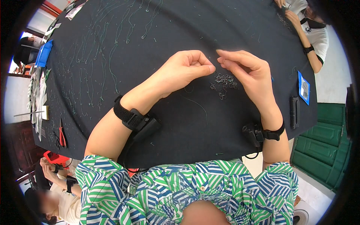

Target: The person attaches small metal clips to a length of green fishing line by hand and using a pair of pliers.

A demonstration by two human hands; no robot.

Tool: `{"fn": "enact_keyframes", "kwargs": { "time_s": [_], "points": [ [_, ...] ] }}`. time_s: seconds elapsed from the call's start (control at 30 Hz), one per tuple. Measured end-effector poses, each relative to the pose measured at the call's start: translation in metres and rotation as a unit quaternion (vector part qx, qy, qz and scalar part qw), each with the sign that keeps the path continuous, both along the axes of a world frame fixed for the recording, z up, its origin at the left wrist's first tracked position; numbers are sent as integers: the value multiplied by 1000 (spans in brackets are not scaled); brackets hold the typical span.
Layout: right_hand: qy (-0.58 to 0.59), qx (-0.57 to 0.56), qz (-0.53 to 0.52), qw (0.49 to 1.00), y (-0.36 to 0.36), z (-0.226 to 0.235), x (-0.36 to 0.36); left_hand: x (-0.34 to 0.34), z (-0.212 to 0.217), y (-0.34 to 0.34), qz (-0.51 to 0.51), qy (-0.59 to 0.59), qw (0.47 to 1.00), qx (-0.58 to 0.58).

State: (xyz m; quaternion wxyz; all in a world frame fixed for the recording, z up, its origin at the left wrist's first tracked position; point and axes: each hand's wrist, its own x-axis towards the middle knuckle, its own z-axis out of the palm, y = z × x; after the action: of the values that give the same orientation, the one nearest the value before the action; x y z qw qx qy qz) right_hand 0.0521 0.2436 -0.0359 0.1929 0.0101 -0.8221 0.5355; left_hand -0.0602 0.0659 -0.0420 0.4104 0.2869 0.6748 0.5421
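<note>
My left hand (183, 70) and my right hand (249, 73) meet above a dark cloth-covered table (172, 33), fingertips pinched close together. Something very thin seems to be held between them, perhaps a fine thread, but it is too small to make out. A thin thread (197, 103) curls on the cloth below my left hand. A small heap of dark metal hooks (223, 83) lies just under and between the two hands. Both wrists wear black straps with small devices.
Many green threads with hooks (93, 63) lie in rows across the left and far side. Red-handled pliers (62, 137) rest at the left edge, a black oblong object (294, 111) and a small blue packet (303, 88) at the right. Other people sit at the top right and bottom left.
</note>
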Motion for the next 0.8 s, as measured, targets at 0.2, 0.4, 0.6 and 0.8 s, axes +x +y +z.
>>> {"fn": "enact_keyframes", "kwargs": {
  "time_s": [0.2, 0.4, 0.6, 0.8],
  "points": [
    [-2, 129, -43, 991, -6, 7, 1, 1, 0, 0, -6, -6, 1000, -6],
    [51, 227, -28, 972, -3, 7, 2, 3, -4, 2, -13, 10, 1000, -1],
    [91, 276, -47, 956, -6, 7, 2, 5, -1, 1, -4, 19, 1000, 0],
    [110, 317, -49, 941, -5, 5, 3, 8, 1, 2, 8, 26, 1000, 2]
  ]
}}
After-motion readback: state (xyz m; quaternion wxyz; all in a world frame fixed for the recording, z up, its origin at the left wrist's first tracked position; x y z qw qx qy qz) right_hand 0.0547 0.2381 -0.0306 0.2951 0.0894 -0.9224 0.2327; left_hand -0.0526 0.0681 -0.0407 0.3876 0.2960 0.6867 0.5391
